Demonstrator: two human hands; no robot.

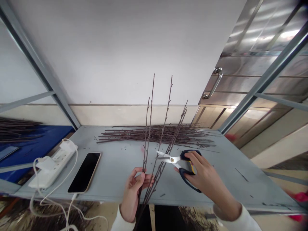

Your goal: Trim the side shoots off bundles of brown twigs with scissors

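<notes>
My left hand (134,189) is closed around a small bunch of thin dark twigs (158,128) that stand upright above the grey table (115,166). My right hand (204,176) grips scissors (178,160) with dark blue and yellow handles. Their silver blades are parted and point left, right at the twigs a little above my left hand. A flat pile of similar twigs (158,134) lies along the table's far edge, behind both hands.
A black phone (84,172) lies screen-up at the table's left, beside a white power strip (53,166) with white cables trailing off the front edge. More twigs (16,130) rest on a blue surface at far left. A metal door with a handle (214,84) stands at right.
</notes>
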